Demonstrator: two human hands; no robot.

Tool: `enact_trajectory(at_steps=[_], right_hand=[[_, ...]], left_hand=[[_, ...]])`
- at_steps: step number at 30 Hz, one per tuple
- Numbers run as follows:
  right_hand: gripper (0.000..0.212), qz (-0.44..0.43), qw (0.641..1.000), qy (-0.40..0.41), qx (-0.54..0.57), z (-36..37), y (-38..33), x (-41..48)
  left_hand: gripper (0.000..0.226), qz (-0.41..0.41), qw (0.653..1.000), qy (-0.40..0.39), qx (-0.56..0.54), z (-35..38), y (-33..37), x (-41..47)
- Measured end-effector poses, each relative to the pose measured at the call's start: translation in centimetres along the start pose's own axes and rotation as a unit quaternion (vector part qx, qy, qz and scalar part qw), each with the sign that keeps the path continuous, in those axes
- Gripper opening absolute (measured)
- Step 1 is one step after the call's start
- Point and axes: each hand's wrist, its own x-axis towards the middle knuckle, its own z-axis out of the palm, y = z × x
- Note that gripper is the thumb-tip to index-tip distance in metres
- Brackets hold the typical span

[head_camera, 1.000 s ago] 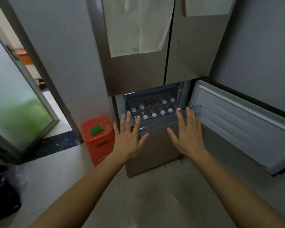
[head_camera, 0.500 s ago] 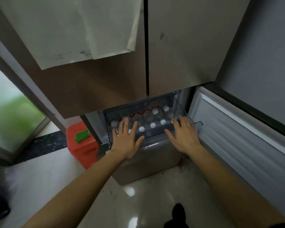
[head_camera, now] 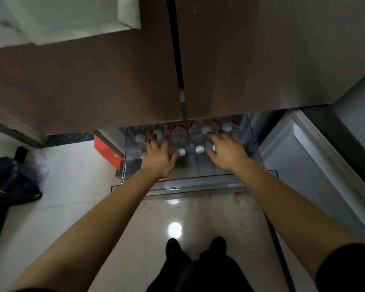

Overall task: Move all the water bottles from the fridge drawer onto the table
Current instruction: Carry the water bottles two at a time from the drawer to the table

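Note:
The clear fridge drawer (head_camera: 198,184) stands pulled out below the fridge's closed upper doors. Inside it stand several water bottles (head_camera: 199,148) with white caps and red-and-white labels, packed in rows. My left hand (head_camera: 158,159) hovers over the left bottles with fingers spread, holding nothing. My right hand (head_camera: 226,150) is over the right bottles, fingers apart and blurred, empty too. Both hands hide some of the caps. No table is in view.
The lower fridge door (head_camera: 316,165) hangs open to the right of the drawer. A red box (head_camera: 105,148) sits on the floor left of the drawer, and a dark bag (head_camera: 11,180) lies further left. My feet (head_camera: 196,249) stand on the glossy tiled floor.
I have stepped closer and now look more steeply down. Both hands have moved forward from the drawer's front edge to over the bottles inside.

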Motion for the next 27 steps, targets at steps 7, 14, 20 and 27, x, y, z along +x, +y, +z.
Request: enact_trajectory(at_steps=[7, 14, 20, 27], right_hand=[[0.066, -0.006, 0.999, -0.036, -0.013, 1.1, -0.4, 5.1], [0.055, 0.015, 0.999, -0.014, -0.034, 2.4, -1.4, 6.1], [0.037, 0.015, 0.999, -0.004, 0.045, 3.5, -1.5, 2.8], [0.033, 0.030, 0.997, -0.038, 0.051, 2.2, -1.7, 2.9]], left_hand=[[0.072, -0.023, 1.000, -0.019, 0.011, 0.3, -0.9, 5.2], [0.057, 0.007, 0.998, -0.044, 0.040, 0.0, -1.3, 5.3], [0.056, 0.043, 0.994, -0.095, 0.033, 0.9, -0.5, 2.4], [0.050, 0.057, 0.992, -0.114, -0.024, 0.5, 0.8, 2.5]])
